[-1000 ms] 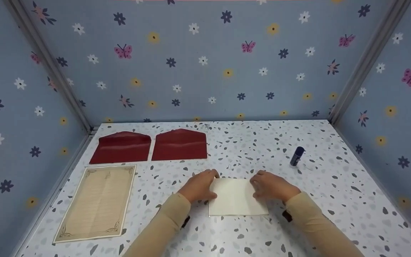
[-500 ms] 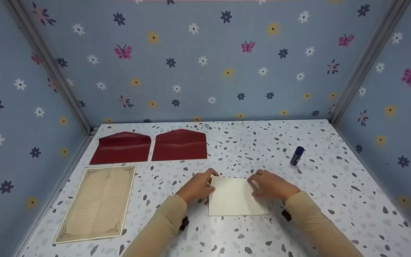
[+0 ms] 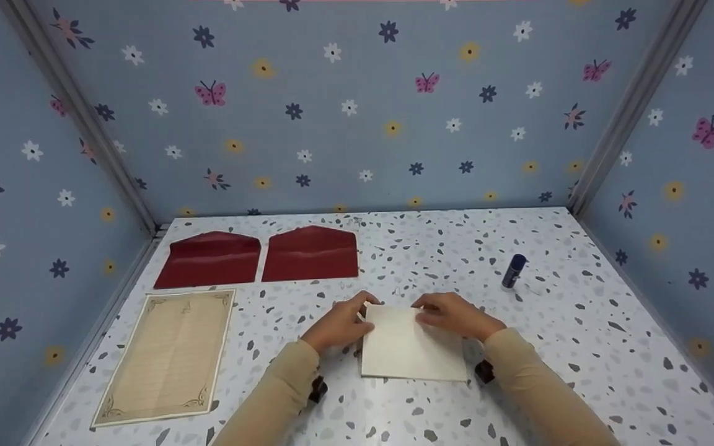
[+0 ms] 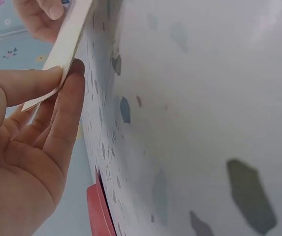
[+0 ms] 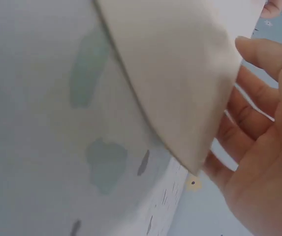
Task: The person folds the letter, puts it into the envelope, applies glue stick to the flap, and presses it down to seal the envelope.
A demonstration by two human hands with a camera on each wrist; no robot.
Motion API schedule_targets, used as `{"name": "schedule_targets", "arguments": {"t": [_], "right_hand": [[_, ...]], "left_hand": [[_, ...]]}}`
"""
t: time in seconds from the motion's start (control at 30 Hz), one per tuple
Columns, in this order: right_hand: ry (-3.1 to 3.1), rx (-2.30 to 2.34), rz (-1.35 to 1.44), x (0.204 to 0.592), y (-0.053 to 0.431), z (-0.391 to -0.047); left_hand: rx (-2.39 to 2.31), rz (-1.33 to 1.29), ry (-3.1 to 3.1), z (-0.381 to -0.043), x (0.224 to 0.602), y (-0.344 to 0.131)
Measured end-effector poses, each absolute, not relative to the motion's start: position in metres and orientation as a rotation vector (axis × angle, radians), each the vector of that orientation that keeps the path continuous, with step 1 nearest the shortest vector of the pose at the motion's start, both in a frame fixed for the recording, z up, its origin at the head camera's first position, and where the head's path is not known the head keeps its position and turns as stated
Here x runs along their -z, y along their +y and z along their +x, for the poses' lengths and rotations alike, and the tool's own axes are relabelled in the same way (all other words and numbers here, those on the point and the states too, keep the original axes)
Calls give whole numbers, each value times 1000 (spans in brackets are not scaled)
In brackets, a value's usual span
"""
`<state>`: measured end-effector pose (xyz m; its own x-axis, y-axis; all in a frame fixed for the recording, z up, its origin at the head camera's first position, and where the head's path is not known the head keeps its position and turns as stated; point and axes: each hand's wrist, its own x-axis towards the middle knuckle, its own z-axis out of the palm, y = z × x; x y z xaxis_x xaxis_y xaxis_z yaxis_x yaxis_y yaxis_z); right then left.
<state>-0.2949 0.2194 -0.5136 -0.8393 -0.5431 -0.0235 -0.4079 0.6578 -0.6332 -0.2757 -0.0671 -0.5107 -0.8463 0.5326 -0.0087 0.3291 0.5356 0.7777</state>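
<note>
A cream folded sheet of paper (image 3: 409, 353) lies in front of the person, its far side raised a little. My left hand (image 3: 339, 322) pinches its far left corner; in the left wrist view the thumb (image 4: 37, 84) presses on top and the fingers are curled underneath. My right hand (image 3: 456, 314) holds the far edge near the middle, the thumb on the upper face and the fingers behind the edge, as the right wrist view of the paper (image 5: 180, 69) shows.
Two dark red envelopes (image 3: 310, 255) with raised flaps lie at the back left. A bordered sheet of letter paper (image 3: 165, 359) lies at the left. A glue stick (image 3: 514, 271) stands at the right on the speckled table (image 3: 580, 365). Patterned walls enclose three sides.
My right hand has slid left along the paper's far edge, toward the left hand. The left hand has taken hold of the far left corner, and that edge has come up slightly.
</note>
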Motion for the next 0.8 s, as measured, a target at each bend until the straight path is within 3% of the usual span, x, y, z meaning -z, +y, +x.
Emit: {"name": "schedule_targets", "arguments": {"t": [0.33, 0.8], "right_hand": [[2682, 1063, -800, 513, 217, -300], [2620, 1423, -457, 499, 222, -300]], "left_hand": [[-1372, 599, 2395, -278, 514, -71], [-1811, 365, 1942, -270, 522, -69]]}}
